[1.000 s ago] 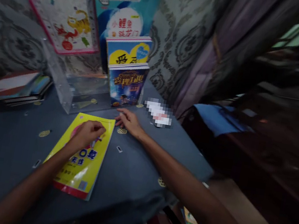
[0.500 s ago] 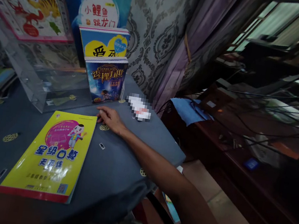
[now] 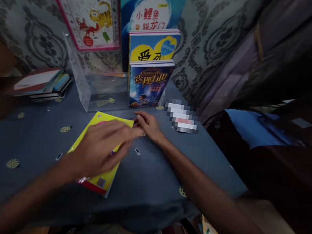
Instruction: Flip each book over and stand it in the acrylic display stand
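Yellow workbook (image 3: 99, 179): flat on blue tablecloth (image 3: 34, 144); left hand (image 3: 99, 149) spread over it; right hand (image 3: 149, 125) flat, fingers loosely together, at its far right corner.

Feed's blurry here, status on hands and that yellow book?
Left hand flat over yellow book, open. Right hand resting on blue tablecloth, empty. Upright books just beyond.

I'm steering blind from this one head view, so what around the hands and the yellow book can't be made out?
- Yellow book: most of its cover is hidden under the left hand, head view.
- Left hand: motion-blurred, so contact with the cover is unclear.
- Right hand: its fingertips, beside the book's corner, are too dim to judge.
- Object on the blue tablecloth: pixelated.
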`<state>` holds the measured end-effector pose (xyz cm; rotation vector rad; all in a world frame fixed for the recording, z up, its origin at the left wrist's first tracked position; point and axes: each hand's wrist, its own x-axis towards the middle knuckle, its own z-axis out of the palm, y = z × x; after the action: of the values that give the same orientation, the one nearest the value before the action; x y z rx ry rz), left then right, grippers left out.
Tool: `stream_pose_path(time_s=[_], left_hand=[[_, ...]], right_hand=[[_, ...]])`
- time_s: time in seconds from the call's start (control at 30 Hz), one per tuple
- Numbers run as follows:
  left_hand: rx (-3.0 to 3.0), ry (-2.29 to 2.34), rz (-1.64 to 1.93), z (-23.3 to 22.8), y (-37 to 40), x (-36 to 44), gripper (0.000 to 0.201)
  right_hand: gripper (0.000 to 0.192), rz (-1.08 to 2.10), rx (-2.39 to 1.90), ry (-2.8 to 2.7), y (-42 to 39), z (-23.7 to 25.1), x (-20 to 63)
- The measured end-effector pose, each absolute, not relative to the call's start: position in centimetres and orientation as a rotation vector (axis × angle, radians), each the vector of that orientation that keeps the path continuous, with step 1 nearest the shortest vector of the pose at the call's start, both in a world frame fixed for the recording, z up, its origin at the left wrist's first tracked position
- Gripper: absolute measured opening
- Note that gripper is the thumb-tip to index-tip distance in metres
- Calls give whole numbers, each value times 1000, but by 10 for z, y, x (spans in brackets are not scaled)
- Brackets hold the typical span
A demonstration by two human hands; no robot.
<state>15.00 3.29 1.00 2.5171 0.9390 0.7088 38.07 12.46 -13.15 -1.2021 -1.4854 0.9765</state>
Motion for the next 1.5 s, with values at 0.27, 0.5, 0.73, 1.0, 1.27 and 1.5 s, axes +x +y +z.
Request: stream_pose_path(time_s=[0.27, 0.5, 0.73, 1.0, 1.27, 1.5], left_hand=[[2773, 996, 365, -83, 161, 164, 33], [2705, 986, 556, -100, 162, 161, 17], [2419, 1055, 745, -97, 162, 157, 10], [2443, 1043, 763, -98, 161, 158, 11], [2736, 993, 690, -102, 154, 156, 18], [2799, 916, 522, -106, 146, 150, 36]], right_hand=[[28, 1033, -1155, -1453, 124, -131, 377], [30, 1027, -1149, -1460, 125, -134, 377], [27, 1060, -1145, -1445, 126, -134, 379], [33, 1049, -1131, -1418, 124, -131, 378], [29, 445, -1356, -1866, 105, -120, 363], [41, 152, -1375, -2278, 76, -121, 330]])
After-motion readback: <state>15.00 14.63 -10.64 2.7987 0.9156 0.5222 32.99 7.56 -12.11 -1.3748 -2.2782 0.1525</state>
